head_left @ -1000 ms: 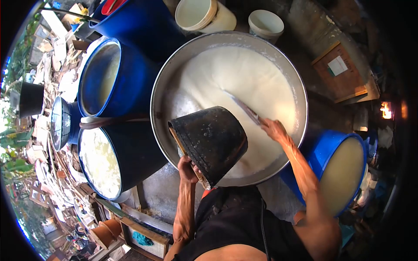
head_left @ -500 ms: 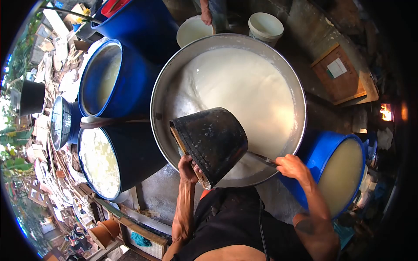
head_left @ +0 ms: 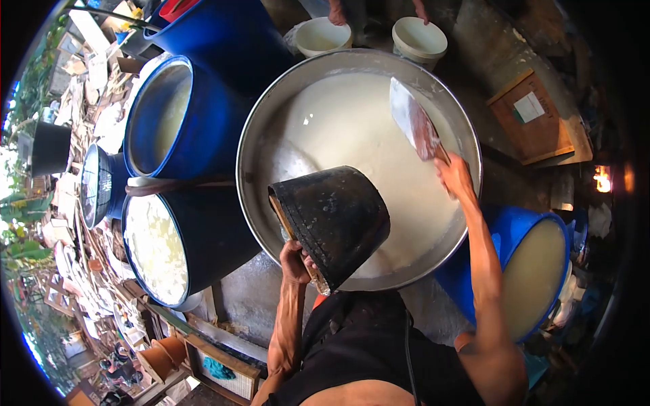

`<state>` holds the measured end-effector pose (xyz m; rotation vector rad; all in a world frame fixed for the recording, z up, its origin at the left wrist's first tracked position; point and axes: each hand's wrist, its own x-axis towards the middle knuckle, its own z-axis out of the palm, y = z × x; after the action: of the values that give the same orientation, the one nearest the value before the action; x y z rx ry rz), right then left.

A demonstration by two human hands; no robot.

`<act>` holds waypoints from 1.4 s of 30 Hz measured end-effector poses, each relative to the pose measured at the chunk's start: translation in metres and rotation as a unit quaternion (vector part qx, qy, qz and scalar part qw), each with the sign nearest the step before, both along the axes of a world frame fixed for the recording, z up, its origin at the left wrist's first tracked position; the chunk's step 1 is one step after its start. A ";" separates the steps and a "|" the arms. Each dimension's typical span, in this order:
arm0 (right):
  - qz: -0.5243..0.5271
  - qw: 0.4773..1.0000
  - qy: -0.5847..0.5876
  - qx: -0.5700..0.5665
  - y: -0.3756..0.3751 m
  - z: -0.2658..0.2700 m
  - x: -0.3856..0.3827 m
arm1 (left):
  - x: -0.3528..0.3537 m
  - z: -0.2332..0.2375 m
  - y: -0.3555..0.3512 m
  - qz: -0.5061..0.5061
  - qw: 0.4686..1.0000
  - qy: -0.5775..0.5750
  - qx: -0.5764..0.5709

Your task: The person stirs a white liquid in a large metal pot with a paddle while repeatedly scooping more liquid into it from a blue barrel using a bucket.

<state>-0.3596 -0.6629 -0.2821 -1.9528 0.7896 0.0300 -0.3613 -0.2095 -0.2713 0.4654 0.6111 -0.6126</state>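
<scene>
A wide metal vat in front of me holds a milky, cream-coloured liquid. My left hand is closed around the wooden bar across the rim of a black bucket, which is tipped on its side over the near part of the vat. Its inside faces away and is hidden. In my right hand is the handle of a flat paddle, its blade coated white and raised over the right side of the liquid.
Blue barrels line the left, one filled with white curds. Another blue barrel stands close on the right. Beyond the vat, another person's hands are at two white buckets. A fire burns far right.
My right hand has swung up and away from me, lifting the paddle out from behind the bucket. The black bucket has barely moved. The other person's white bucket has shifted away from the vat.
</scene>
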 end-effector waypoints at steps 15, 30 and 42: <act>0.221 0.960 -0.012 -0.170 0.026 -0.098 0.012 | -0.004 -0.026 0.019 -0.014 0.989 -0.068 -0.133; 0.387 0.890 0.053 -0.237 0.051 0.013 -0.174 | -0.001 -0.007 0.009 0.004 0.991 -0.108 -0.077; 0.087 0.991 0.095 -0.032 0.000 0.092 -0.052 | -0.006 -0.006 0.014 0.026 0.989 -0.101 -0.109</act>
<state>-0.4113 -0.6627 -0.1905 -2.0965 0.7482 0.3038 -0.3668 -0.1952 -0.2773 0.3006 0.3576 -0.5666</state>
